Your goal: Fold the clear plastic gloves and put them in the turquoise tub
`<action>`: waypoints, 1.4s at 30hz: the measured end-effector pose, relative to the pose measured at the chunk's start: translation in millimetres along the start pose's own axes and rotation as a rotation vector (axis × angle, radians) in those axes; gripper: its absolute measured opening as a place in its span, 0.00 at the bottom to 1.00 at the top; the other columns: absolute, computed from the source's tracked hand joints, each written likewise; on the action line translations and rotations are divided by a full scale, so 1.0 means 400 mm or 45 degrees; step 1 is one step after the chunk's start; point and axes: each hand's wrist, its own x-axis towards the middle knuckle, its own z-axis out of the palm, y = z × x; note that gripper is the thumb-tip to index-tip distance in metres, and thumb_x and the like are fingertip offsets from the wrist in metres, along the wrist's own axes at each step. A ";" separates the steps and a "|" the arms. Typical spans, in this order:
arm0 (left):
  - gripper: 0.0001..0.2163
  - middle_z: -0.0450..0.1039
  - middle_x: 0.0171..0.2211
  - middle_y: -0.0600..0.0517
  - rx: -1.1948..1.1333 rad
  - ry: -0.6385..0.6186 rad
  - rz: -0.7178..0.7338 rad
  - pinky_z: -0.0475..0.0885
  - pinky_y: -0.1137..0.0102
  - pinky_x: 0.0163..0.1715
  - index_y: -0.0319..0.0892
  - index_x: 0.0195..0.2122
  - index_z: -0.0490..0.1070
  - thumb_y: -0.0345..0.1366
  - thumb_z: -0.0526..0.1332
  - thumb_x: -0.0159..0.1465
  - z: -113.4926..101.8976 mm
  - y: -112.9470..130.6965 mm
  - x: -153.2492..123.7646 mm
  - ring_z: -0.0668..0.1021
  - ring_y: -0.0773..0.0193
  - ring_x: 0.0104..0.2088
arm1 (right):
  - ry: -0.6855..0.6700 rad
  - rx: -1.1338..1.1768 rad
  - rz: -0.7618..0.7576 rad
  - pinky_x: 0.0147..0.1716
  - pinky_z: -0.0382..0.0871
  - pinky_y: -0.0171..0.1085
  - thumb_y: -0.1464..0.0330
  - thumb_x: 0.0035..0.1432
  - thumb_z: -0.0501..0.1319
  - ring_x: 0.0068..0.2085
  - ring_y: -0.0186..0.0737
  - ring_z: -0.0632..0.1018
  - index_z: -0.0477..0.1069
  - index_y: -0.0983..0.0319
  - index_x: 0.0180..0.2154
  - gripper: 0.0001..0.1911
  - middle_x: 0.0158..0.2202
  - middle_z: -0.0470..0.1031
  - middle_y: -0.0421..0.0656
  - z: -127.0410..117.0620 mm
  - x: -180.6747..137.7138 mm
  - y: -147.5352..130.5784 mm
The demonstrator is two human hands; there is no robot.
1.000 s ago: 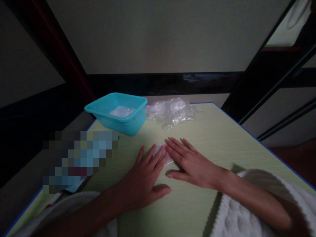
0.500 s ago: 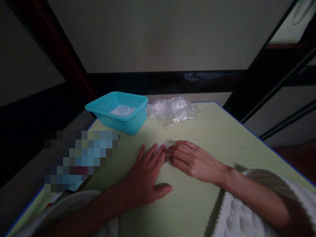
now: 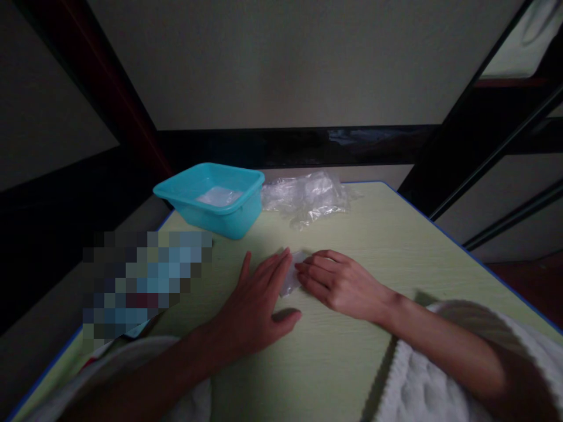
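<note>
A small clear plastic bag (image 3: 290,281) lies flat on the table between my two hands, partly covered by the fingers. My left hand (image 3: 259,308) is open at its left side, fingers stretched and thumb spread away, with the fingertips along the bag's edge. From the right, my right hand (image 3: 336,281) has its fingers bent and close together over the bag's right edge, closed on it; the thumb is hidden beneath.
A turquoise plastic basin (image 3: 246,217) stands at the back left, with clear plastic pieces (image 3: 220,196) inside. Crumpled clear plastic bags (image 3: 312,196) lie beside it. A blurred-out flat item (image 3: 149,281) is on the left of the pale table (image 3: 387,234), which has a blue edge.
My left hand has shifted slightly left and tilted, its fingers drawing closer together and uncovering more of the bag. My right hand has barely moved.
</note>
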 end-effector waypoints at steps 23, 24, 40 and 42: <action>0.10 0.75 0.22 0.53 -1.766 0.231 -0.655 0.69 0.74 0.29 0.37 0.24 0.72 0.37 0.69 0.45 -0.052 -0.019 0.049 0.75 0.67 0.25 | 0.312 2.191 1.683 0.22 0.60 0.30 0.60 0.34 0.72 0.20 0.27 0.69 0.73 0.65 0.23 0.16 0.19 0.73 0.37 -0.009 0.026 -0.011; 0.10 0.74 0.21 0.54 -1.772 0.233 -0.669 0.70 0.74 0.29 0.37 0.23 0.72 0.37 0.69 0.45 -0.051 -0.018 0.048 0.75 0.67 0.25 | 0.305 2.208 1.687 0.22 0.60 0.30 0.61 0.34 0.72 0.20 0.27 0.69 0.73 0.65 0.24 0.16 0.19 0.73 0.37 -0.009 0.026 -0.012; 0.14 0.76 0.24 0.52 -1.806 0.233 -0.764 0.71 0.73 0.30 0.36 0.26 0.74 0.38 0.71 0.41 -0.046 -0.002 0.050 0.76 0.66 0.27 | 0.293 2.175 1.686 0.18 0.47 0.30 0.59 0.34 0.72 0.17 0.24 0.60 0.70 0.65 0.23 0.19 0.15 0.67 0.34 0.011 0.026 -0.028; 0.14 0.76 0.23 0.52 -1.757 0.240 -0.803 0.70 0.75 0.26 0.36 0.26 0.74 0.37 0.71 0.40 -0.049 0.004 0.051 0.76 0.66 0.26 | 0.280 2.170 1.681 0.18 0.47 0.30 0.60 0.34 0.72 0.17 0.24 0.60 0.70 0.65 0.23 0.18 0.15 0.67 0.33 0.013 0.025 -0.029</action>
